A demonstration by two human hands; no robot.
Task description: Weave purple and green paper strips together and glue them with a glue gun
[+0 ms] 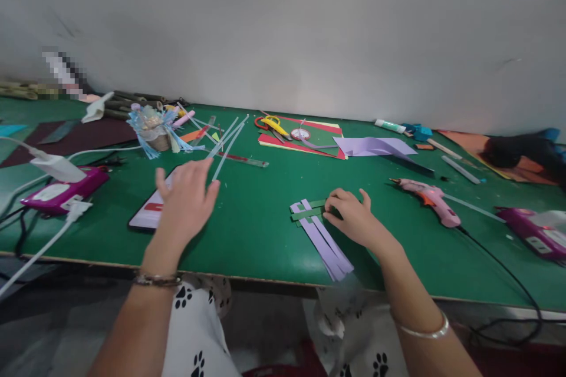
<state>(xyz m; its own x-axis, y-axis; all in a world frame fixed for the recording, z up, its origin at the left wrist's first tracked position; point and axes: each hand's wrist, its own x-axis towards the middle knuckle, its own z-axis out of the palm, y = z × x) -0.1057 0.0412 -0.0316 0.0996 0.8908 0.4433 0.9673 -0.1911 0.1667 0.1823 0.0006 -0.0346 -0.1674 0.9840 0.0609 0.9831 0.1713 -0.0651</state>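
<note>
At the lower centre of the frame, on the green bench (256,218), we see a small paper weave: lilac strips (338,265) fanning towards the bench's near edge, with short green strips (307,214) crossing their upper ends. Our right hand (351,215) is curled over the right ends of the green strips, thumb and fingers drawn close together; we cannot tell whether they pinch the paper or only touch it. Left of centre, our left hand (188,197) is spread wide over the smartphone (148,215) and grips nothing that we can make out. Its fingertips are beside the translucent glue sticks (227,152), though we cannot tell if they touch. At upper centre we find yellow-handled scissors (276,125) on coloured paper sheets (305,149); on the right lies a pink glue gun (435,203).
</note>
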